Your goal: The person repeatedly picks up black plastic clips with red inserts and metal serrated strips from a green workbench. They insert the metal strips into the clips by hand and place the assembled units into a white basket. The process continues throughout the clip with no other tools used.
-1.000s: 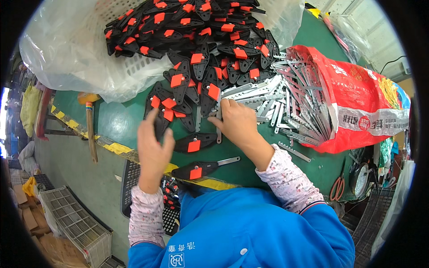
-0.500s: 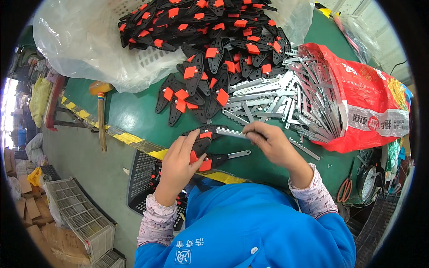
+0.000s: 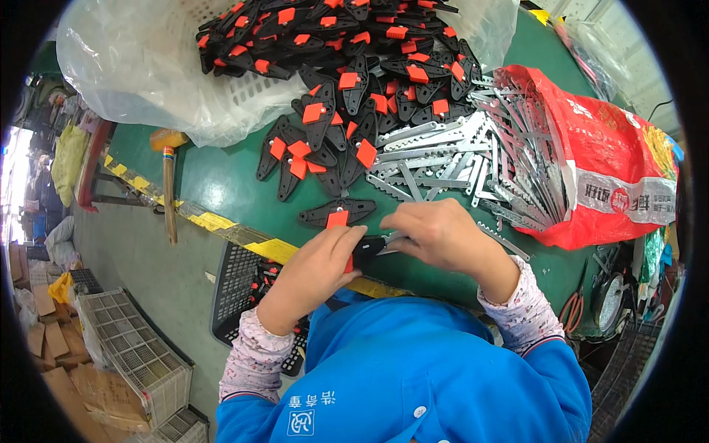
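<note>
Close to the table's front edge, my left hand [image 3: 309, 275] is closed round a black plastic part [image 3: 368, 252] with a red tab, mostly covered by the fingers. My right hand [image 3: 437, 235] pinches a silvery metal strip [image 3: 395, 242] at the right end of that part. Whether the strip sits inside the part cannot be made out. Just beyond my left fingertips another black part [image 3: 353, 210] with a red tab lies flat on the green table. Toothed metal strips [image 3: 436, 159] lie heaped past my right hand, beside a large pile of black parts [image 3: 317, 125].
A red bag [image 3: 605, 170] spills strips at the right. Clear plastic sheeting [image 3: 148, 88] is under the far pile. A mallet [image 3: 168, 177] lies at the left by the yellow-black edge tape [image 3: 214, 221]. A dark basket [image 3: 230, 295] stands below the edge; scissors [image 3: 572, 310] are at the right.
My hands have come together. The right hand moved nearer me and left with a strip, to the held part. One black part now lies on the table past the left hand.
</note>
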The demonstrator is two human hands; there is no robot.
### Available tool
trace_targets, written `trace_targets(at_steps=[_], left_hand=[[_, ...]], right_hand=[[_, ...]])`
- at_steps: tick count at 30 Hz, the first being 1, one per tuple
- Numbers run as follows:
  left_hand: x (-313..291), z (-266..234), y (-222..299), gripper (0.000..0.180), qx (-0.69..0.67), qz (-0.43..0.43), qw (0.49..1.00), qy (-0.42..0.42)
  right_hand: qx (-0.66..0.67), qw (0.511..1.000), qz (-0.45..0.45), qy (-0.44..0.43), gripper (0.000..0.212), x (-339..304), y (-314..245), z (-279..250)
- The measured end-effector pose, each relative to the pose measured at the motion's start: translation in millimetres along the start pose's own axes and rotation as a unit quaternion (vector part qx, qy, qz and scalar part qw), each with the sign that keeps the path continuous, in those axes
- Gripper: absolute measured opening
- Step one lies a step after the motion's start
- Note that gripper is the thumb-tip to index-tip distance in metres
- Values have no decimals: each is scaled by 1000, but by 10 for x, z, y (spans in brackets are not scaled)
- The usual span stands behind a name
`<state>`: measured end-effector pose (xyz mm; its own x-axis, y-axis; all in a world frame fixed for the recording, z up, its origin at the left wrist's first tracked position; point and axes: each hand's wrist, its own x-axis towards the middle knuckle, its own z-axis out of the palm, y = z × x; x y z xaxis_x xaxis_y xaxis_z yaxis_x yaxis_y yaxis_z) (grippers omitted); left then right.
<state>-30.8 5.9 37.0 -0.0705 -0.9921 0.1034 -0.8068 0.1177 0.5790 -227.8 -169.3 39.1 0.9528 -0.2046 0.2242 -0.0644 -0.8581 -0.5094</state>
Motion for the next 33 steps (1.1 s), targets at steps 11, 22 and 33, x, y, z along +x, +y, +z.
trace_targets(at_steps=[11,22,33], left_hand=[[-34,28,-34,66,-25,6,1000,-16],[37,202,-65,54,23,20,999,35],[73,171,-382,65,28,-74,993,89]], right_hand=[[117,993,13,14,39,-40,-57,243],[-133,950,242,143,28,-130,375,404],[559,741,245,279,16,-138,201,319]])
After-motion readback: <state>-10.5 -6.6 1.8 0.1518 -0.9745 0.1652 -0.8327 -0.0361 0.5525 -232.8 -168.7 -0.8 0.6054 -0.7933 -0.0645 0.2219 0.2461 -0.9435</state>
